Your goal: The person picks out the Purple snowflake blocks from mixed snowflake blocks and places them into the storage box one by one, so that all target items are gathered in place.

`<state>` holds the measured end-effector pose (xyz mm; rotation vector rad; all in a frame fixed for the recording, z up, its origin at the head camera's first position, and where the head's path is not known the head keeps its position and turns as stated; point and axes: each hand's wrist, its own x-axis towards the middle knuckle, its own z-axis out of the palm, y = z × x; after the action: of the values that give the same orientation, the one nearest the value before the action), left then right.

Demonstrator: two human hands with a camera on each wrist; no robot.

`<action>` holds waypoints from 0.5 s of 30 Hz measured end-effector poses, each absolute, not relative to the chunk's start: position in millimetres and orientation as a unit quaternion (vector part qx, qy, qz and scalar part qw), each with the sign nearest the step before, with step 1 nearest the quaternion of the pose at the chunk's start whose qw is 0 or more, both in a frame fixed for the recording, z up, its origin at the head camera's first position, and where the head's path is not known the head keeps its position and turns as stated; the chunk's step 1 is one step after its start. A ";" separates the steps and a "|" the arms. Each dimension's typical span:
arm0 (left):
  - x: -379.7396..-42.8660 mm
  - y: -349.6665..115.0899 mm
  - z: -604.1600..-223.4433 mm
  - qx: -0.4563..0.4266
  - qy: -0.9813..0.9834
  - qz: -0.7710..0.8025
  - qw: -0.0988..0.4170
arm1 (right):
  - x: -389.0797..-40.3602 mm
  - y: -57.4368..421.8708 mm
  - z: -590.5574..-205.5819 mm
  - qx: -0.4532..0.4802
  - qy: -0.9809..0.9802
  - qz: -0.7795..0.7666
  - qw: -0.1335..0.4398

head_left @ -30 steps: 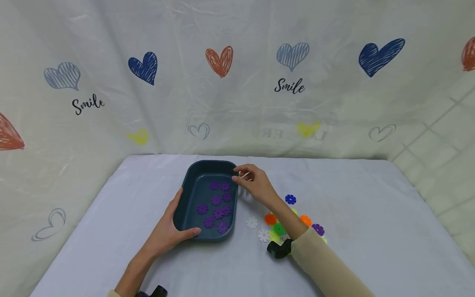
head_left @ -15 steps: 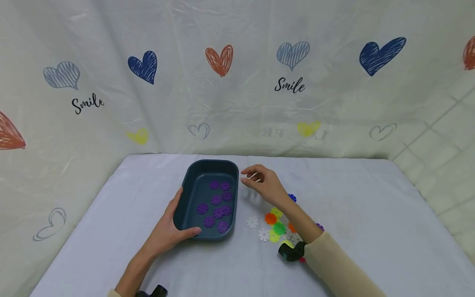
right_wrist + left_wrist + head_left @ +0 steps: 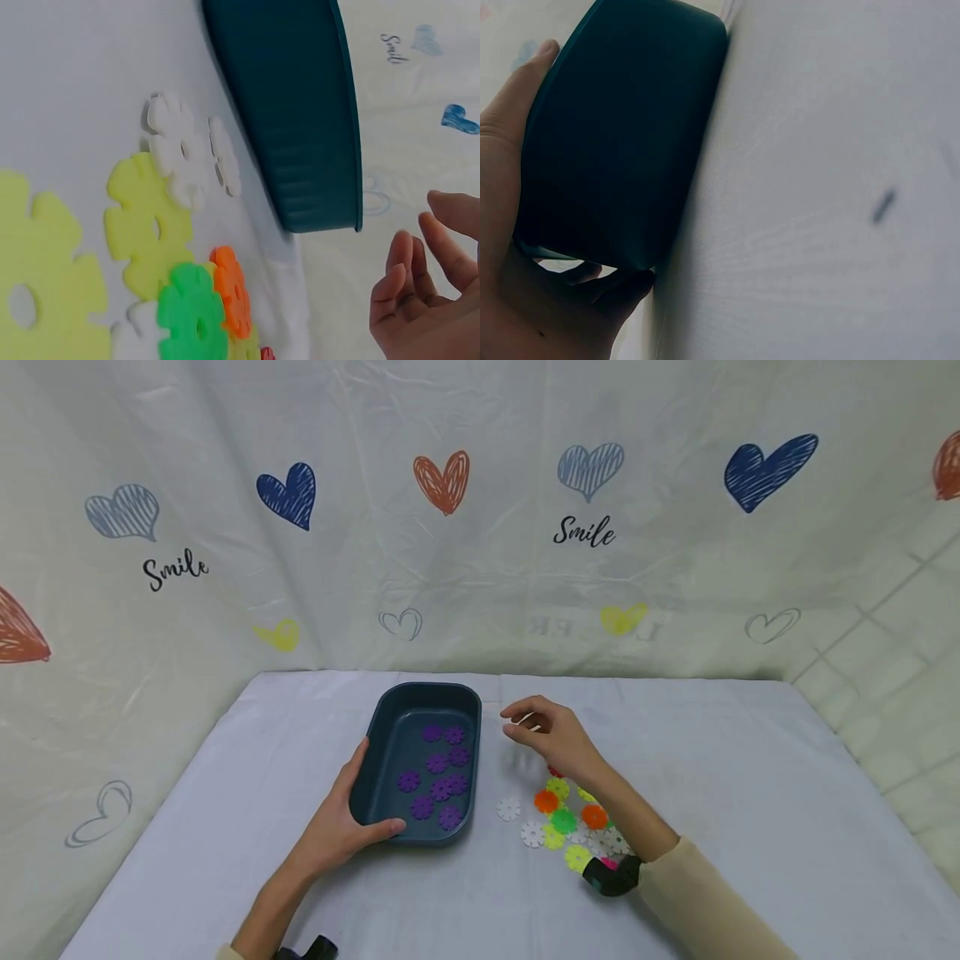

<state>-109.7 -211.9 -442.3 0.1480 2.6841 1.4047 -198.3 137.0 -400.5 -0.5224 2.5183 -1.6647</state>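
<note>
My left hand (image 3: 341,810) grips the near left corner of a dark teal plastic tray (image 3: 360,793), its thumb over the near rim and its fingers along the left side. Inside the tray lie several purple flower-shaped plastic discs (image 3: 422,807). Just right of the tray, my right hand (image 3: 553,735) hovers above the table with fingers loosely bent and nothing between them. In the right wrist view, a gap shows between thumb and fingertips. Under and in front of the right forearm is a loose pile of flower discs, among them green (image 3: 563,821), orange (image 3: 595,817) and white (image 3: 532,835).
A white cloth (image 3: 225,827) covers the table. One white disc (image 3: 508,809) lies between the tray and the pile. Yellow discs (image 3: 150,225) lie at the pile's near side. Behind the table hangs a pale curtain (image 3: 495,577) printed with hearts.
My right hand has drawn back rightward from the tray's right rim, and its forearm now covers different discs. The left hand and the tray have stayed in place.
</note>
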 end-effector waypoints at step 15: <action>-109.8 -212.1 -441.0 0.050 0.888 0.454 0.053 | -183.6 160.9 -392.5 -0.142 0.836 -0.528 0.040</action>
<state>-109.8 -212.1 -441.0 0.1509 2.6991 1.3790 -183.6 160.9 -392.5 -0.4344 2.5613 -1.6182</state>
